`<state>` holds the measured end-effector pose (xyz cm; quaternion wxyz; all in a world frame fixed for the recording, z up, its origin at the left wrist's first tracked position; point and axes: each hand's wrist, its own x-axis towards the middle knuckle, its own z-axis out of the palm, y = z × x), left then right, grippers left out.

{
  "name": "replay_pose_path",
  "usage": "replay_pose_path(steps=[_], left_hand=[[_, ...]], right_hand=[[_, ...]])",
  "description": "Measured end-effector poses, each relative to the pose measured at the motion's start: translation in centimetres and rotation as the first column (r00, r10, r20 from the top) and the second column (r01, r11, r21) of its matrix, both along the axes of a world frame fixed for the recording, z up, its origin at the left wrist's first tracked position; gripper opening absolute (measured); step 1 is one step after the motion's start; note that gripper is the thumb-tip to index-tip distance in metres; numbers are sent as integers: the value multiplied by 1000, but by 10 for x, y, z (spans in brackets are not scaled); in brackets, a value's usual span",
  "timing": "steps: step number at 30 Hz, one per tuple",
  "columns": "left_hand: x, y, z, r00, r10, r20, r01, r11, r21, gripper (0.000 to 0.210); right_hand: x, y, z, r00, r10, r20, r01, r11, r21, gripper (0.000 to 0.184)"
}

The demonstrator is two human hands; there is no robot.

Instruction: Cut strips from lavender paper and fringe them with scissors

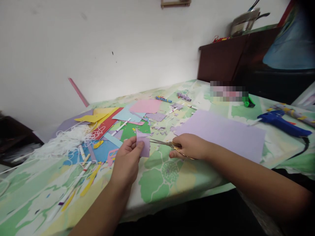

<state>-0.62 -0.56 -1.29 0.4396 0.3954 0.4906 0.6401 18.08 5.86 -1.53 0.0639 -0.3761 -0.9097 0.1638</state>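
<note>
Between the thumb and fingers of my left hand point(128, 160) is a small piece of purple paper point(145, 148), with a partly cut strip at its top. My right hand point(190, 146) is closed round the handles of a pair of gold-coloured scissors point(169, 143). The scissor blades point left and their tips reach the right edge of the paper, by the cut. A large purple sheet point(221, 131) lies flat just beyond my right hand. Small purple scraps point(159, 128) are scattered on the table behind the paper.
A tangle of white string point(66, 141), coloured paper sheets point(145, 106) and several markers point(85, 170) cover the left side. At the right lie a blue glue gun point(283, 123) with its cord and a green-handled tool point(248, 100). The patterned tablecloth point(157, 180) hangs over the near edge.
</note>
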Motion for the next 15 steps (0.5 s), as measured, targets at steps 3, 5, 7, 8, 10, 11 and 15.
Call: replay_pose_path(steps=[3,5,7,8,10,11,15], left_hand=[[1,0,-2,998,-38,-41,37,999,-12,16],[2,-1,-4,996,-50,-69,49,999,-17,16],[2,-1,-5,995,-54,-89,54,999,-9,20],[2,-2,-6,993,-62,-97,62,998,-3,22],[3,-2,-7,989,-82,-119,82,997,-4,22],[3,-2,-8,987,-91,-135,91,996,-8,22],[4,-2,-9,977,-102,-188,103,995,-5,22]], right_hand=[[-1,-1,1,1000,13,8,-13,1000,7,56],[-1,-2,2,999,28,20,-29,1000,11,56],[-2,-3,3,999,43,31,-44,999,7,56],[-2,-3,4,998,47,37,-48,999,7,56],[-2,-4,5,998,53,46,-53,999,9,55],[-2,-4,5,997,56,50,-57,998,10,55],[-3,-5,6,996,76,55,-77,997,20,55]])
